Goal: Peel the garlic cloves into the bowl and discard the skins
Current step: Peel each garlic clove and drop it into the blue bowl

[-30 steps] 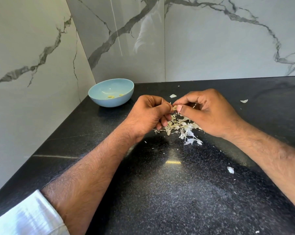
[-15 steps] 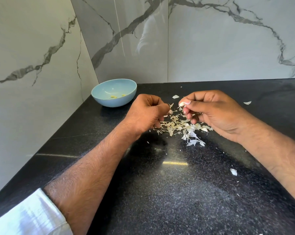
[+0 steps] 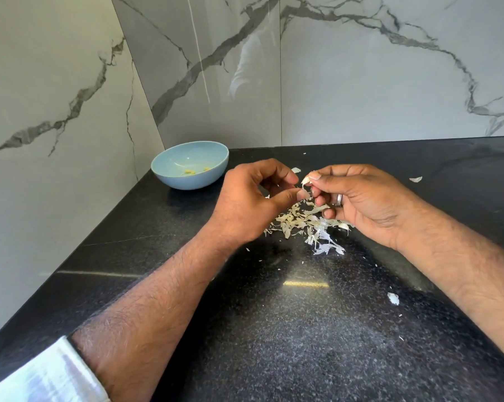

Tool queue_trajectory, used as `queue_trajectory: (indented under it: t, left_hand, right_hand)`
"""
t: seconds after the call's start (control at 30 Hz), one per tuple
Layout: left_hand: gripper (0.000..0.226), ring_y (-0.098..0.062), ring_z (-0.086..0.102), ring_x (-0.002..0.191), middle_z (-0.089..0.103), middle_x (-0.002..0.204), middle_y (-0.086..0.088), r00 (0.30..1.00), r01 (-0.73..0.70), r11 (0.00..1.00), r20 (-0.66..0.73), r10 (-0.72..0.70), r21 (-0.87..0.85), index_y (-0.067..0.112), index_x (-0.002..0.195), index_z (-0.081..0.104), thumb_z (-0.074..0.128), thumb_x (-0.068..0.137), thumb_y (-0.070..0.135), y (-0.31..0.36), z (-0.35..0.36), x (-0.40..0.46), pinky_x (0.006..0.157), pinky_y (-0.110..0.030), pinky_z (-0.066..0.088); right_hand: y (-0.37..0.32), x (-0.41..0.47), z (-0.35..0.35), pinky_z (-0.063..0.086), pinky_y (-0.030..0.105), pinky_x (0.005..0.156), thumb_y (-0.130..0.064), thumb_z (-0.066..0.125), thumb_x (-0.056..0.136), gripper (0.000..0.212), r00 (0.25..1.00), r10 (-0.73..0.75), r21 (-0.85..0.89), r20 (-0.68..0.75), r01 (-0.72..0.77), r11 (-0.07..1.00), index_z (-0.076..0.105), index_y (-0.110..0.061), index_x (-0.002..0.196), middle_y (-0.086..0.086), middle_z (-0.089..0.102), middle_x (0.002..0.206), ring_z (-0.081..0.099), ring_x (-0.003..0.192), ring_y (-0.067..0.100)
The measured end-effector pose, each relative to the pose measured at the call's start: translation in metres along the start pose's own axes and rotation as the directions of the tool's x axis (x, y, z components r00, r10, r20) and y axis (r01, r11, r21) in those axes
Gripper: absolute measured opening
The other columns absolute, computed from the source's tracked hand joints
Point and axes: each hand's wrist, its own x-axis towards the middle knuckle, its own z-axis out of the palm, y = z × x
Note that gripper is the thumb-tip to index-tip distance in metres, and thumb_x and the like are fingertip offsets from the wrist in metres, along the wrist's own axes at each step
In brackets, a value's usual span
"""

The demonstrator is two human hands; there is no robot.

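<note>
Head view: both hands over the black surface (image 3: pixel 274 329), meeting just above the skins pile (image 3: pixel 300 223) at centre. Right hand (image 3: pixel 361 201) pinches a small clove (image 3: pixel 306 180) between thumb and forefinger, other fingers curled under; ring (image 3: pixel 338 199) on one finger. Left hand (image 3: pixel 250 198) at 9 o'clock of the clove, thumb and finger tips closed on a bit of its skin, remaining fingers loosely curled. Bowl (image 3: pixel 169 172), light blue, at 10 o'clock of the hands in the wall corner, well apart from them, a few yellowish peeled pieces (image 3: pixel 190 171) inside. Loose skin flakes: one at 3 o'clock (image 3: pixel 416 179) near the back edge, one at 5 o'clock (image 3: pixel 393 298), one just behind the hands (image 3: pixel 296 170). White sleeve (image 3: pixel 41 375) on the left arm, bottom-left.
</note>
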Motion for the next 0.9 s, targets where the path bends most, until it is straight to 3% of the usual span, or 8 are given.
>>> queue_trajectory:
  t: [0.17, 0.4, 0.73, 0.9]
  left_hand:
    - [0.01, -0.011, 0.074, 0.068, 0.078, 0.08, 0.009, 0.998, -0.06, 0.994, -0.018, 0.062, 0.093, 0.015, 0.094, 0.081, 0.086, 0.092, 0.024, 0.003, 0.0005, -0.0001, 0.063, -0.017, 0.054]
    - [0.009, 0.001, 0.063, 0.062, 0.075, 0.077, 0.009, 0.998, -0.069, 0.99, 0.01, 0.069, 0.125, 0.013, 0.099, 0.081, 0.077, 0.099, 0.021, 0.0052, 0.0018, -0.0006, 0.06, -0.008, 0.044]
    - [0.005, -0.005, 0.071, 0.07, 0.076, 0.078, 0.01, 0.996, -0.087, 0.979, 0.031, 0.083, 0.185, 0.015, 0.099, 0.081, 0.08, 0.095, 0.017, 0.0056, 0.0025, -0.0018, 0.065, -0.017, 0.056]
    - [0.007, -0.006, 0.073, 0.071, 0.076, 0.078, 0.012, 0.997, -0.077, 0.972, 0.024, 0.073, 0.223, 0.017, 0.1, 0.081, 0.079, 0.095, 0.019, 0.0039, 0.0032, -0.0016, 0.069, -0.032, 0.063]
  right_hand:
    - [0.0032, 0.0008, 0.0054, 0.044, 0.028, 0.062, -0.025, 0.081, 0.084, 0.033, 0.999, -0.001, -0.066, -0.042, -0.002, 0.998, 0.078, -0.002, 0.108, 0.007, 0.064, 0.086, 0.056, 0.072, 0.011]
    - [0.0012, -0.0003, 0.0051, 0.045, 0.03, 0.061, -0.015, 0.075, 0.094, 0.016, 0.998, -0.006, -0.071, -0.06, 0.002, 0.997, 0.078, -0.002, 0.104, 0.004, 0.066, 0.077, 0.058, 0.07, 0.013]
    - [0.0011, -0.0014, 0.0034, 0.045, 0.03, 0.064, -0.012, 0.076, 0.092, 0.008, 0.994, -0.088, -0.223, -0.059, 0.073, 0.972, 0.082, -0.008, 0.097, 0.009, 0.072, 0.084, 0.061, 0.073, 0.013]
    - [0.0035, 0.0018, 0.0045, 0.045, 0.028, 0.062, -0.01, 0.077, 0.092, 0.007, 0.992, -0.107, -0.279, -0.059, 0.087, 0.956, 0.083, -0.012, 0.093, 0.001, 0.072, 0.076, 0.06, 0.073, 0.011]
